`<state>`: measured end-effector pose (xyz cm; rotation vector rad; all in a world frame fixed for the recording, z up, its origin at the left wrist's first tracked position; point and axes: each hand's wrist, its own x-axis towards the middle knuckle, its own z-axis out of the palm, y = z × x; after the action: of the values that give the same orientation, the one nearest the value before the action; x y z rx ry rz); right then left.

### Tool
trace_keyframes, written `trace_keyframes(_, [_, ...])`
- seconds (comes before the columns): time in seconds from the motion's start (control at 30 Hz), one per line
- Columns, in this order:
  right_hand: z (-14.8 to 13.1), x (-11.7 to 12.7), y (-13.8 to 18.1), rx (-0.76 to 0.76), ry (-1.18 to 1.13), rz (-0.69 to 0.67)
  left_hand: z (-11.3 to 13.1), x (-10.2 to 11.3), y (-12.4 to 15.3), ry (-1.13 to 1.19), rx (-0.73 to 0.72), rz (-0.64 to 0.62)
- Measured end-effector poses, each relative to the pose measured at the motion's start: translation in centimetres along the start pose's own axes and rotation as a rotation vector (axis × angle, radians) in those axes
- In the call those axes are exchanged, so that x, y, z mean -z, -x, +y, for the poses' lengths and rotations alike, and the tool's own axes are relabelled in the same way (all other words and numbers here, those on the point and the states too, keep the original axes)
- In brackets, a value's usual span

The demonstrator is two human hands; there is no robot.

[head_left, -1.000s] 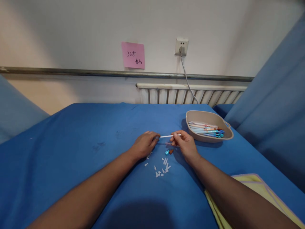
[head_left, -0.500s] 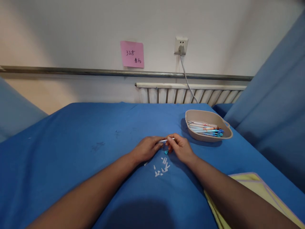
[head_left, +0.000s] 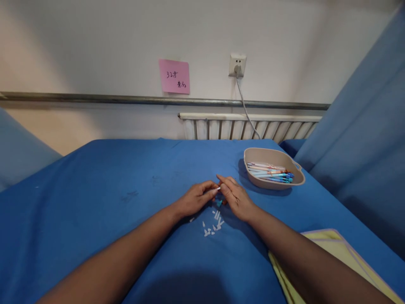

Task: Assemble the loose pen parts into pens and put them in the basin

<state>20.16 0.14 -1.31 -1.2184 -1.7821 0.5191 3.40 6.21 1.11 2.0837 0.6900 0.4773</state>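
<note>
My left hand [head_left: 196, 198] is closed, pinching a thin white stick-like piece [head_left: 218, 188] between thumb and fingertips. My right hand [head_left: 237, 198] meets it from the other side, thumb on the end of the white piece and index finger stretched over the top; most of the piece is hidden by the fingers. Just under the right hand's curled fingers shows a small teal piece [head_left: 219, 203]; whether it is held or lies on the cloth I cannot tell. Nearer to me, several small white plastic pieces [head_left: 218, 226], some tapered, lie scattered on the blue cloth [head_left: 126, 236].
At the back right stands a beige basket [head_left: 274, 185] with several pens [head_left: 268, 172] in it. A folded yellow cloth [head_left: 329, 245] lies under my right forearm. Behind the bed are a radiator [head_left: 226, 128], a metal rail [head_left: 126, 99], and a plugged-in cable [head_left: 245, 107]. Blue curtains [head_left: 354, 139] hang at the sides.
My hands have drawn closer together, covering more of the white piece. The right index finger has stretched out over it. The view has shifted slightly.
</note>
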Motion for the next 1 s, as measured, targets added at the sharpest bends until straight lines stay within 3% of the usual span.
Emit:
trace_keyframes(0.17, [1.0, 0.0, -0.2, -0.048, -0.084, 0.054, -0.2, 0.4, -0.1, 0.146, 0.097, 0.023])
trace_keyframes(0.27, [2.3, 0.0, -0.5, -0.159, 0.013, 0.106, -0.8, 0.8, -0.4, 0.285, 0.186, 0.104])
trace_keyframes(0.43, [3.6, 0.5, -0.6, -0.17, 0.348, -0.084, -1.9, 1.3, -0.8, 0.446, 0.264, 0.225])
trace_keyframes(0.63, [3.1, 0.4, -0.4, -0.161, 0.443, -0.165, -2.4, 1.6, -0.7, 0.548, 0.345, 0.272])
trace_keyframes(0.8, [3.5, -0.5, -0.4, -0.19, 0.176, -0.08, -2.6, 1.8, -0.5, 0.576, 0.356, 0.238])
trace_keyframes(0.9, [4.0, -0.6, -0.7, -0.225, -0.068, 0.037, -2.7, 1.8, -0.5, 0.444, 0.331, 0.207])
trace_keyframes(1.0, [4.3, -0.4, -0.9, -0.253, -0.167, 0.064, -2.6, 1.7, -0.5, 0.254, 0.27, 0.184])
